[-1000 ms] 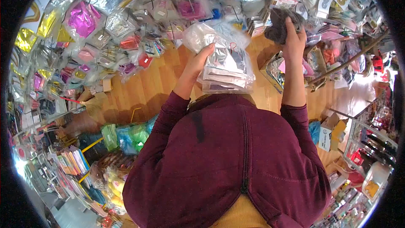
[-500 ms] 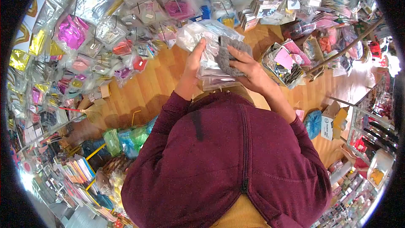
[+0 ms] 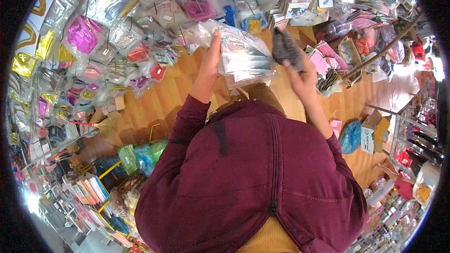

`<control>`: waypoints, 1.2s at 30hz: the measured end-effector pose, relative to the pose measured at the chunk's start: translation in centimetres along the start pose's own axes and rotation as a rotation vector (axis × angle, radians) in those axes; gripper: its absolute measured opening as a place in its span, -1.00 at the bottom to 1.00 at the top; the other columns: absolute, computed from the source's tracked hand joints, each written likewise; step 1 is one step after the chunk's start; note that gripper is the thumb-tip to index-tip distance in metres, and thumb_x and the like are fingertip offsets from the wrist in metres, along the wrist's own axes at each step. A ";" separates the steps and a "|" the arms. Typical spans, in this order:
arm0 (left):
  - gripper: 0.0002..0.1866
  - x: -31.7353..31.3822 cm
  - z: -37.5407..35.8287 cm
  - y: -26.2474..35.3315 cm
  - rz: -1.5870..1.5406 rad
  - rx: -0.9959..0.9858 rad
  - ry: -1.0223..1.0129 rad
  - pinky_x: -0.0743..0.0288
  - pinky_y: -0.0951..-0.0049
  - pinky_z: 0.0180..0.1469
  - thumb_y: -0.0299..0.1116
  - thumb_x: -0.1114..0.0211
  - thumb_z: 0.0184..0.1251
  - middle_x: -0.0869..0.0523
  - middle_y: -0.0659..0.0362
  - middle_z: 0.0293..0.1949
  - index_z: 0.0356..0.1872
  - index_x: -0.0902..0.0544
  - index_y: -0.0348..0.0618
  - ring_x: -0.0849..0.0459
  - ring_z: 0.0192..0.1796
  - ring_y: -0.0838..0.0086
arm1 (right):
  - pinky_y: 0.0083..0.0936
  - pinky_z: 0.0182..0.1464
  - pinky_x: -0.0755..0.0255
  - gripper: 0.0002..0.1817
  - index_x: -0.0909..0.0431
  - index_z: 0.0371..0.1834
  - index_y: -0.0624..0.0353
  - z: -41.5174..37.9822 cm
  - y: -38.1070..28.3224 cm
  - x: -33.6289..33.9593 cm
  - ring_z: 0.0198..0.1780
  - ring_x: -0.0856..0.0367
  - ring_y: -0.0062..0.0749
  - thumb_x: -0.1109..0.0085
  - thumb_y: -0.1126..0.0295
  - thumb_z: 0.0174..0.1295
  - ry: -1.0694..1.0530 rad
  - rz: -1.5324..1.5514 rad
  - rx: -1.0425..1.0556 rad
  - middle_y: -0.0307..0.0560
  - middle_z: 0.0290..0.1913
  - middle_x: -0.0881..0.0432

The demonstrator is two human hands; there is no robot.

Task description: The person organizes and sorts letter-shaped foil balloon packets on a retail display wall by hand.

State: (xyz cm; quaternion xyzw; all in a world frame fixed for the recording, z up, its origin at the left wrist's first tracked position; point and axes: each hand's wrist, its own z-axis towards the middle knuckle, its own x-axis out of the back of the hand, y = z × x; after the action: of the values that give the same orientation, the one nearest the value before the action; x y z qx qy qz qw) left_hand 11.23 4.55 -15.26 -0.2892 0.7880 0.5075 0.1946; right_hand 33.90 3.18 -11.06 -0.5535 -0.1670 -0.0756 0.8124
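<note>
A stack of clear plastic packets (image 3: 246, 56) is held in front of my chest. My left hand (image 3: 213, 58) grips its left side, with the thumb up along the edge. To the right, my right hand (image 3: 302, 75) is closed on a grey cloth (image 3: 286, 50), which is blurred by motion. The cloth is apart from the packets, just off their right edge. What is printed inside the packets is too small to read.
Hanging plastic packets (image 3: 112, 4) line the far side. A box of cards (image 3: 328, 77) stands at the right on the wooden floor (image 3: 154, 107), near a diagonal pole (image 3: 384, 49). A blue bag (image 3: 350, 137) and a cardboard box (image 3: 370, 133) sit lower right.
My right hand has moved right with the grey cloth, off the packets it was lying on. More of the packets' front shows, and they have tilted slightly.
</note>
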 end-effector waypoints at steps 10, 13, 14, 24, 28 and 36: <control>-0.40 1.5 0.2 -0.6 -0.198 -0.028 -0.096 -0.46 0.37 -0.08 0.15 0.08 0.24 -0.53 0.10 -0.10 0.02 -0.36 -0.21 -0.55 -0.10 0.40 | -0.26 0.02 -0.32 -0.44 -0.42 -0.18 0.26 -0.8 -2.9 -3.7 0.02 -0.39 -0.07 -0.27 0.51 -0.46 -0.401 -0.356 0.429 0.05 0.02 -0.42; -0.36 0.8 -0.3 -0.9 -0.130 -0.049 -0.023 -0.41 0.37 -0.02 0.16 0.10 0.25 -0.51 0.06 -0.06 0.04 -0.35 -0.27 -0.52 -0.05 0.37 | -0.23 0.03 -0.30 -0.46 -0.41 -0.12 0.27 -0.3 -3.0 -4.0 0.04 -0.37 -0.05 -0.27 0.50 -0.33 -0.461 -0.303 0.451 0.07 0.03 -0.42; -0.36 0.8 -0.4 -1.2 -0.130 -0.050 -0.026 -0.41 0.37 -0.02 0.16 0.10 0.25 -0.51 0.06 -0.06 0.04 -0.35 -0.27 -0.52 -0.05 0.37 | -0.23 0.03 -0.30 -0.46 -0.41 -0.12 0.27 -0.1 -2.8 -4.3 0.04 -0.37 -0.05 -0.27 0.50 -0.33 -0.460 -0.306 0.453 0.07 0.03 -0.42; -0.62 0.0 0.1 -2.7 0.470 -0.373 0.094 -0.35 0.45 -0.04 -0.18 0.06 0.35 -0.52 0.13 -0.08 -0.01 -0.41 -0.30 -0.47 -0.07 0.51 | -0.24 0.22 -0.11 -0.50 -0.35 0.01 0.33 2.4 -2.4 -5.9 0.22 -0.20 -0.02 -0.15 0.33 -0.02 -0.324 -0.330 0.322 0.14 0.18 -0.27; -0.61 1.1 1.0 -0.7 -0.097 -0.088 0.068 -0.48 0.50 -0.21 -0.14 -0.02 0.30 -0.55 0.14 -0.16 -0.06 -0.43 -0.29 -0.56 -0.21 0.50 | -0.15 0.24 -0.07 -0.45 -0.39 -0.03 0.26 0.5 -3.1 -5.0 0.29 -0.11 -0.10 -0.23 0.33 -0.17 -0.529 -0.445 0.433 0.01 0.23 -0.24; -0.48 -3.9 -2.4 2.6 0.595 -0.117 0.232 -0.26 0.37 0.09 -0.11 0.02 0.32 -0.50 0.02 -0.02 0.08 -0.32 -0.39 -0.45 0.02 0.37 | 0.01 0.26 0.06 -0.47 -0.40 -0.03 0.16 2.4 -2.0 -5.2 0.33 -0.01 -0.06 -0.25 0.26 -0.14 -0.397 -0.505 0.369 -0.01 0.30 -0.09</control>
State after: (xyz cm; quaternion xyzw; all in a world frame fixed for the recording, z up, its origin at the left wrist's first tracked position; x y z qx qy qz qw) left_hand 12.48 4.21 -10.12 -0.1131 0.8243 0.5503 -0.0704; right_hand 27.97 4.32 -10.34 -0.3429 -0.4633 -0.1334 0.8062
